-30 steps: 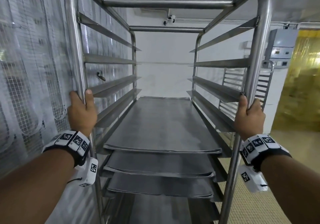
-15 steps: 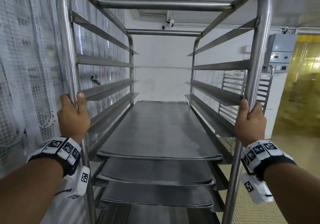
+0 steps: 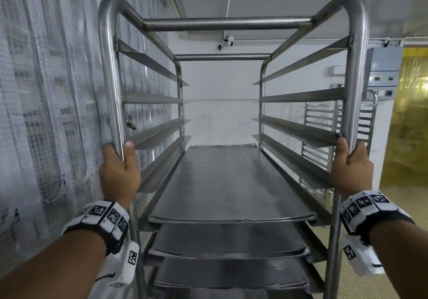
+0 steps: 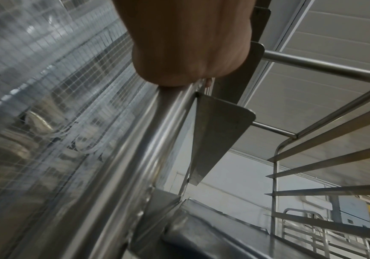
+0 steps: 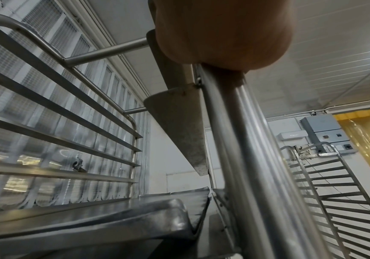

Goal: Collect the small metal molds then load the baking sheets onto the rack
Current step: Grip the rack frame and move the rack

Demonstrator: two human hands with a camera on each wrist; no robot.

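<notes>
A tall steel rack [image 3: 227, 23] stands straight ahead in the head view. Several flat baking sheets [image 3: 228, 183] lie on its lower runners, one above another. My left hand [image 3: 119, 171] grips the rack's near left upright, thumb up along the tube. My right hand [image 3: 352, 169] grips the near right upright the same way. The left wrist view shows my left hand [image 4: 188, 43] wrapped round the post [image 4: 135, 157]. The right wrist view shows my right hand [image 5: 223, 35] on the other post [image 5: 246, 157], a sheet's corner [image 5: 179, 215] below. No small molds are in view.
A plastic strip curtain over wire mesh [image 3: 46, 113] runs close along the left. A white wall [image 3: 220, 104] lies ahead. A second rack [image 3: 335, 136] stands at the right by a grey electrical box [image 3: 383, 67]. Yellow strip curtains [image 3: 412, 118] fill the far right doorway.
The rack and both hands keep the same grip while the view shifts: the curtain on the left slides past and the far wall comes slightly nearer, so the rack rolls forward.
</notes>
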